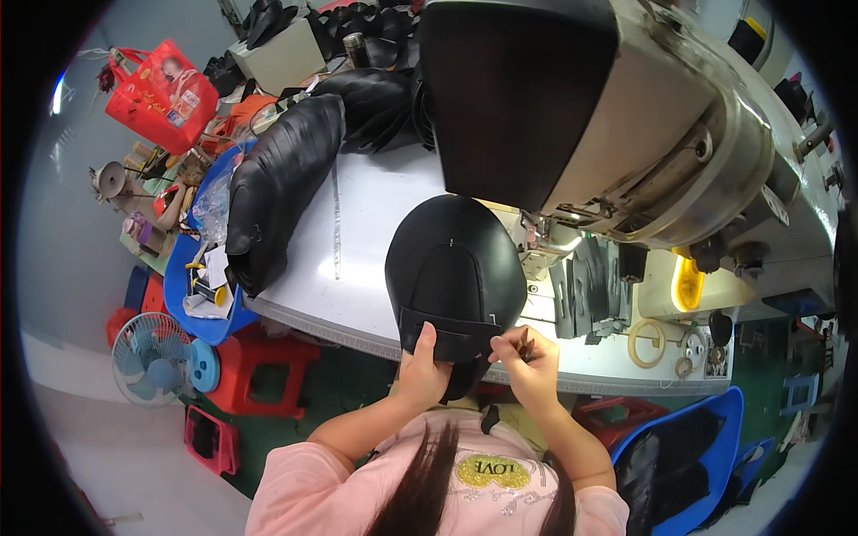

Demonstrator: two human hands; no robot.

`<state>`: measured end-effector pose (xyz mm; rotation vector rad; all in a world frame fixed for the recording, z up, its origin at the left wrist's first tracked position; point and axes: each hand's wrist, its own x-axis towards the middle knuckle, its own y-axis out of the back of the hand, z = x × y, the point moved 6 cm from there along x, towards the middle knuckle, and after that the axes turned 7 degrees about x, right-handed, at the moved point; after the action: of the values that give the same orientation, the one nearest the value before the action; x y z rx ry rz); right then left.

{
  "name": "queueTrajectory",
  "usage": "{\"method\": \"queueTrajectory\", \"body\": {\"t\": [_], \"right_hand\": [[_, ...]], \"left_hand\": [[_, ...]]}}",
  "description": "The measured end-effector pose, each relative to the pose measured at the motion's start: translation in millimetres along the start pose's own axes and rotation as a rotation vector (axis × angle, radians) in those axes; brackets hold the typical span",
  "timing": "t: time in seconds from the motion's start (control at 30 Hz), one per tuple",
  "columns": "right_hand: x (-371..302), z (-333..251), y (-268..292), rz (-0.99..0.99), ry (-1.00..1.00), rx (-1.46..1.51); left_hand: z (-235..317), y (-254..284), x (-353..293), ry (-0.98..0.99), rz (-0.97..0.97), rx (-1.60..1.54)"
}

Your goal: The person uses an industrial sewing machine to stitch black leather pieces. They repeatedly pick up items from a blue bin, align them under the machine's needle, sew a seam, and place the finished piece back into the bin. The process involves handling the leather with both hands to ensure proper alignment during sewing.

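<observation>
Gripped small dark object [528, 352], right hand [529, 368]; rounded black leathery piece [454, 228], left hand [424, 375]. Looked pliable, best held low.

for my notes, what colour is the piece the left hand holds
The piece is black, clearest in the head view.

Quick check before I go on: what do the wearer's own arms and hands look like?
Both the left hand and right hand are bare, with no gloves visible. The left pale pink fabric sleeve and matching right sleeve are short and loose, leaving the forearms uncovered.
</observation>
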<state>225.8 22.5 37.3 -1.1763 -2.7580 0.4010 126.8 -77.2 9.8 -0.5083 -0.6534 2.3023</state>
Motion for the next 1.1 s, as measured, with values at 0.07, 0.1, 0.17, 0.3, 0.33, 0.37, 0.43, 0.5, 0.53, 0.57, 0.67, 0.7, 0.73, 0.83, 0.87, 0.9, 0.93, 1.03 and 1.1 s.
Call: {"method": "queueTrajectory", "body": {"t": [0.07, 0.1, 0.17, 0.3, 0.33, 0.37, 0.43, 0.5, 0.53, 0.57, 0.67, 0.7, 0.73, 0.83, 0.87, 0.9, 0.93, 1.03, 1.1], "right_hand": [[-0.3, 5.6, 2.7, 0.039, -0.046, -0.024], [-0.2, 7.7, 4.6, 0.057, -0.069, -0.039], [1.4, 6.1, 5.1, 0.072, -0.095, -0.047], [1.3, 10.1, 8.3, 0.082, -0.141, -0.040], [2.1, 5.6, 11.0, 0.101, -0.036, -0.148], [3.2, 1.4, 12.9, 0.114, 0.071, -0.257], [5.1, -7.3, 15.4, 0.159, 0.152, -0.298], [8.8, -15.7, 17.1, 0.217, 0.090, -0.169], [16.9, 2.8, 21.0, 0.061, 0.025, -0.004], [18.1, 7.5, 16.6, -0.055, -0.165, 0.184], [15.6, 26.8, 20.6, -0.169, -0.428, 0.410], [14.6, 22.2, 16.5, -0.166, -0.421, 0.459], [14.3, 17.7, 13.0, -0.161, -0.412, 0.508], [15.4, 10.9, 10.6, -0.134, -0.362, 0.482], [16.5, 9.9, 12.4, -0.122, -0.336, 0.435], [18.3, 9.0, 14.5, -0.109, -0.310, 0.387], [20.3, 8.1, 16.6, -0.097, -0.284, 0.339], [23.2, 8.4, 25.0, -0.087, -0.298, 0.232], [24.7, 8.0, 25.7, -0.085, -0.291, 0.212]], "left_hand": [[-3.9, 4.6, 1.4, 0.024, -0.006, 0.044], [-3.9, 3.8, 1.5, 0.024, -0.018, 0.046], [-2.5, 1.2, 2.2, 0.026, -0.041, 0.053], [-0.8, -2.2, 2.6, 0.018, -0.073, 0.126], [-0.5, -4.1, 1.9, 0.035, -0.059, 0.069], [-0.3, -4.3, 1.7, 0.047, -0.043, 0.009], [-0.3, -5.2, 1.2, 0.069, -0.092, -0.001], [-3.0, -4.0, -1.1, 0.106, -0.115, -0.030], [-6.5, -4.9, -2.1, 0.134, -0.117, -0.051], [-9.7, -6.7, -2.2, 0.161, -0.124, -0.071], [-11.3, -9.7, -6.0, 0.227, -0.140, -0.147], [-13.2, -11.0, -5.9, 0.256, -0.161, -0.202], [-13.6, -11.6, -5.2, 0.264, -0.173, -0.216], [-17.1, -10.9, -4.7, 0.333, -0.191, -0.267], [-19.2, -10.1, -6.2, 0.388, -0.182, -0.291], [-21.1, -8.7, -8.2, 0.444, -0.172, -0.315], [-24.8, -5.5, -12.5, 0.433, -0.315, -0.090], [-15.0, 9.1, -22.9, 0.087, -0.629, 0.660], [28.8, -4.0, -34.0, -0.581, -0.639, 1.207]]}}
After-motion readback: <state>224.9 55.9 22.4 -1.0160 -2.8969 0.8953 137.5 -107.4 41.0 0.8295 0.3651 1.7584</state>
